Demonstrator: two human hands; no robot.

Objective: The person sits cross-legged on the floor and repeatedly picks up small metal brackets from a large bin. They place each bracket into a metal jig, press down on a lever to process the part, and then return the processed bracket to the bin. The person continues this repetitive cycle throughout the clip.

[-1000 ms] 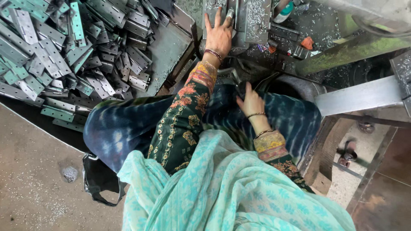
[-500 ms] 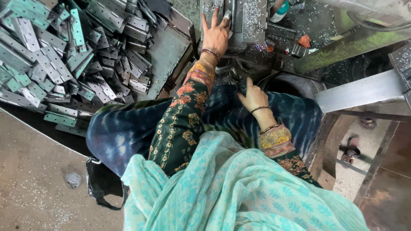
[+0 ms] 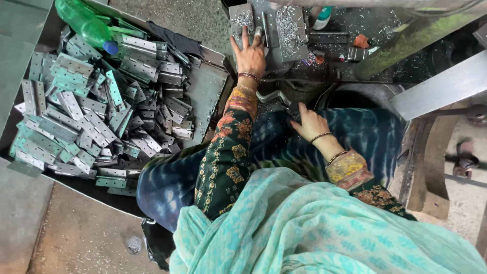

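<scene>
My left hand [image 3: 249, 55] reaches forward and lies flat, fingers spread, on a grey metal plate [image 3: 284, 25] of the machine bed, which is strewn with small metal chips. Its fingertips touch a small grey hinge piece [image 3: 242, 19]. My right hand [image 3: 312, 124] rests on my lap on the blue tie-dye cloth [image 3: 365, 137], fingers loosely extended toward a curved metal bar [image 3: 271, 96]; nothing shows in its grasp.
A metal tray [image 3: 208, 89] at the left holds a heap of several grey and green-tinted hinges [image 3: 91, 122], with a green plastic bottle [image 3: 83, 25] lying on top. A green machine column [image 3: 406, 40] and a grey steel beam [image 3: 441, 86] stand at the right.
My left hand stays on the machine plate. My right hand has slid a little forward on my lap. The view has tilted, bringing the green bottle into sight.
</scene>
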